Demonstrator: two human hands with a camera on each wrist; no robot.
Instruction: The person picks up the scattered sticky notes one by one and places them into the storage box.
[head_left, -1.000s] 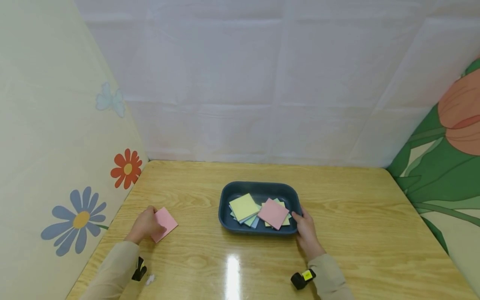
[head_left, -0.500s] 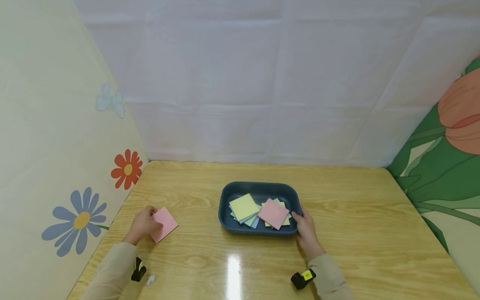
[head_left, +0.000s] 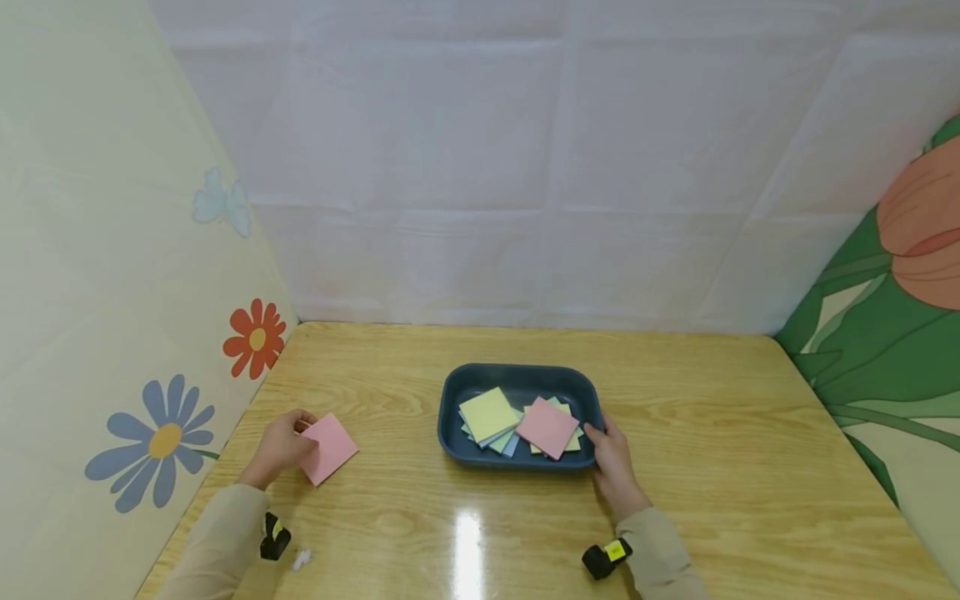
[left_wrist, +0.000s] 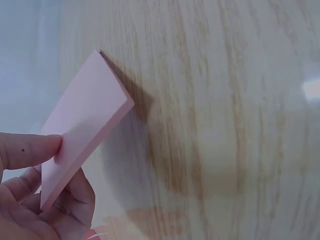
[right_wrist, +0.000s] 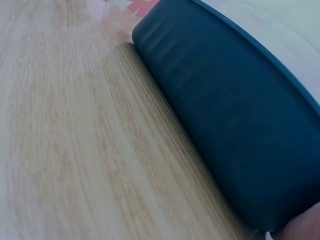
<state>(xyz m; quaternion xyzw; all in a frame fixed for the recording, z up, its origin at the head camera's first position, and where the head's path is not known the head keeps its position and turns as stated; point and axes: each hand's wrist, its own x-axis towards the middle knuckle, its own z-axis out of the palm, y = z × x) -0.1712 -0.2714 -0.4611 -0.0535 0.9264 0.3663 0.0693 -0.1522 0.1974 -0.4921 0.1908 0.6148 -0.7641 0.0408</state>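
My left hand [head_left: 277,447], at the table's left side, pinches a pink sticky note pad [head_left: 332,451]. In the left wrist view the thumb presses the face of the pad [left_wrist: 90,105] while curled fingers sit behind it; the pad tilts, its far corner close to the wood. My right hand [head_left: 615,467] holds the right end of a dark blue tray [head_left: 517,462], thumb at the rim. Inside lie two loose piles of sticky note pads, a yellow pad [head_left: 489,414] topping the left one and a pink pad [head_left: 547,427] the right. Most of the right hand is outside the right wrist view.
The wooden table [head_left: 750,433] meets a white cloth wall [head_left: 480,167] at the back and flower-printed side walls. A small white scrap [head_left: 302,559] lies near the left wrist. Black straps with yellow labels hang at both wrists.
My left hand has shifted slightly left and its fingers have drawn back along the pink sticky note pad, baring more of its face. The right hand and the tray have stayed put.
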